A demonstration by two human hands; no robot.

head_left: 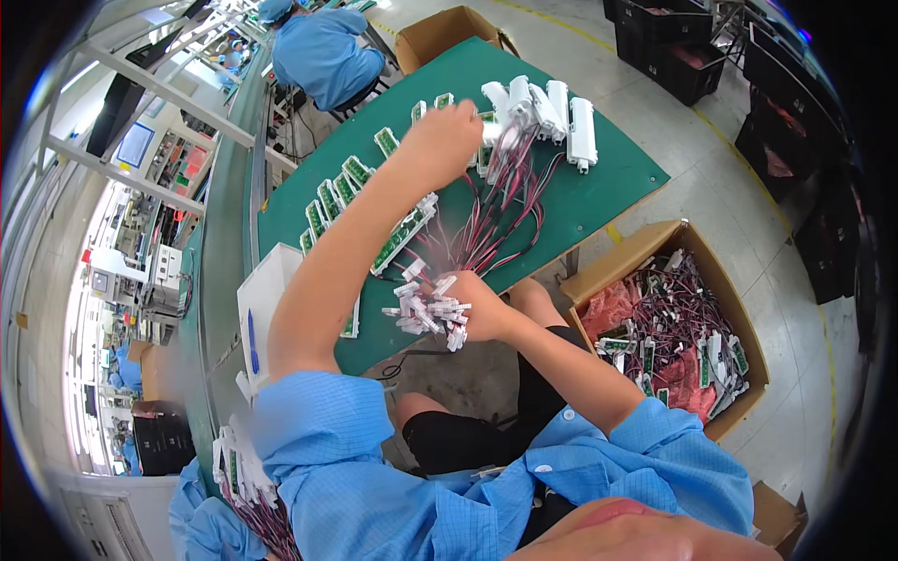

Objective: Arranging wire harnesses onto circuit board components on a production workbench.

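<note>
My right hand (477, 307) is wrapped round a bundle of red, black and white wires (486, 224), with a cluster of small white connectors (430, 309) poking out on its left side. From there the wires fan out across the green table to several white plastic housings (581, 131) at the far end. My left hand (447, 140) is closed beside those housings; what its fingers hold, if anything, is hidden. Under my left forearm lie several green circuit boards in white frames (344, 187), set in a slanting row. A longer board in a white frame (404, 234) lies between my arms.
On the right, a cardboard box (748, 360) holds wired boards and pink wrap. A white bin (271, 280) with a blue pen (253, 341) stands at the table's left. Black crates (659, 47) line the far right. Another person (323, 56) sits beyond the table.
</note>
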